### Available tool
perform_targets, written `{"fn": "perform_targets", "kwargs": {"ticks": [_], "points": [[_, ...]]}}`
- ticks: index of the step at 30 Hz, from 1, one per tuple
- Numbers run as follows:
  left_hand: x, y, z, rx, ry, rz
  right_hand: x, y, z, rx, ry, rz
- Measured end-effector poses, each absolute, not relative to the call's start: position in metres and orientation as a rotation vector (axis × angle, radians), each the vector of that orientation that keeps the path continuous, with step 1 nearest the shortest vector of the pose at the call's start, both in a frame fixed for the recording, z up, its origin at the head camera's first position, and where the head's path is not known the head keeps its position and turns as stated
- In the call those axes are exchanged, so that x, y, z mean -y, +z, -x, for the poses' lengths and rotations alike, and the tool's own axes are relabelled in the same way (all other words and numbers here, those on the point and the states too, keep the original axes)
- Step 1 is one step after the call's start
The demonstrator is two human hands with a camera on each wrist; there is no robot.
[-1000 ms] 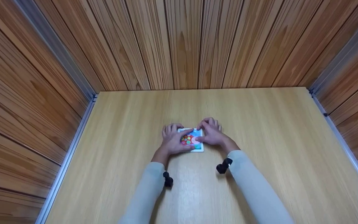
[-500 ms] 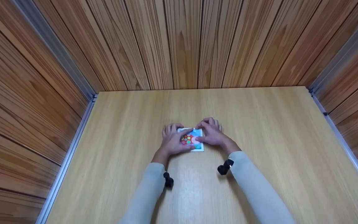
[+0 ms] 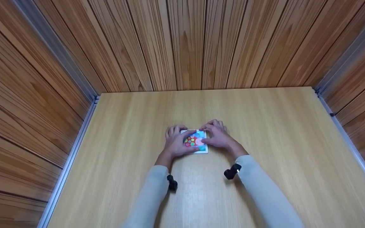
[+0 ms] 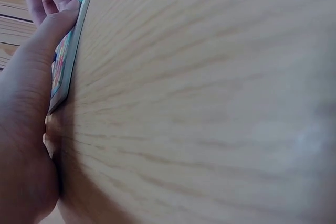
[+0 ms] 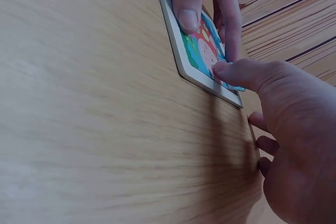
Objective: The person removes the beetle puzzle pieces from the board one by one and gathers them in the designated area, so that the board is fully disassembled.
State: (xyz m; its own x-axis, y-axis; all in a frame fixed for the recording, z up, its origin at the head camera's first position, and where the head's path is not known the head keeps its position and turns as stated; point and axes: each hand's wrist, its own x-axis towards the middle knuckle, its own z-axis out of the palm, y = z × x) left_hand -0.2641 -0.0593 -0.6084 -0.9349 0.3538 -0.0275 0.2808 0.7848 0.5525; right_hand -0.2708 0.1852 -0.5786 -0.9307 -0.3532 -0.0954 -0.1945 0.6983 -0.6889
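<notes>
A small picture puzzle (image 3: 202, 148) lies flat on the table in a white frame, with a red dotted shape and a pink patch on blue. My left hand (image 3: 177, 143) lies across its left part. Its thumb and index finger press straight on the picture, and the other fingers rest about the far left edge. At the right side my right hand (image 3: 218, 135) pinches a blue-edged puzzle piece (image 5: 237, 88), which sits slightly raised over the frame in the right wrist view. The left wrist view shows the puzzle's edge (image 4: 67, 74) beside the left thumb.
The light wooden table (image 3: 122, 142) is bounded by wood-plank walls (image 3: 185, 47) at the back and sides. Metal rails (image 3: 71, 152) run along the left and right edges. A small black device (image 3: 172, 183) sits on each wrist over the pale sleeves.
The right wrist has shifted slightly to the right, and the right fingers and thumb have moved a little at the puzzle's right side. The left hand has stayed in place.
</notes>
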Motion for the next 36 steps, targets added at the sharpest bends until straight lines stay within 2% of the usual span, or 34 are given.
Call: {"fn": "perform_targets", "kwargs": {"ticks": [36], "points": [[0.0588,-0.6081,0.2629,-2.847,0.881,-0.525,-0.1788,-0.5858,0.2754,-2.717,-1.151,0.405]]}}
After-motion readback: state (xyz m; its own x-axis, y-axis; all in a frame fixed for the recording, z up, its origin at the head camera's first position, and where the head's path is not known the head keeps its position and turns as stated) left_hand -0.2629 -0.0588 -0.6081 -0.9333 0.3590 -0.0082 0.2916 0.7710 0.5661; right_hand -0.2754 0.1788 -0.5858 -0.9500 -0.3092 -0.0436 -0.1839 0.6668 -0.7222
